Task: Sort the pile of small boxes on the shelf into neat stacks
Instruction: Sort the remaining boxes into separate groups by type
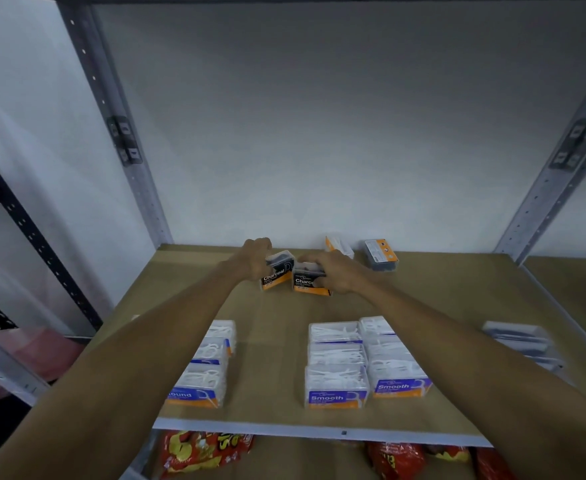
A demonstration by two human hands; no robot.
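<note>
The shelf (277, 327) was a flat brown board, matt like fibreboard, edged in white at the front and carried on grey perforated metal uprights against a plain pale wall. Red snack bags (201, 452) lay on the level below.

I judged the sorting to be well advanced, with the charcoal boxes in hand as the current step. My left hand (255, 259) was curled over the top of the left charcoal box (277, 271), fingers closed on it. My right hand (333, 271) lay across the right charcoal box (310, 284), thumb at the front face and fingers wrapped over the top. Both boxes stood near the back edge of the shelf, just beside each other; I could not tell whether they touched or whether either was lifted clear of the board.

Both were small, clear rigid plastic cases with black and orange labels. Toward the front edge stood neat rows of matching clear cases showing white contents: the "Smooth" boxes (336, 389) at centre-right and a further row (201, 379) to the left. Two loose boxes remained at the back edge, a pale one (338, 245) and a dark one (381, 259). Dark cases (520, 341) sat blurred by the right edge.

In my judgement the next move called for squaring the two charcoal boxes together, or setting one on the other, faces aligned; smooth plastic may slide.
</note>
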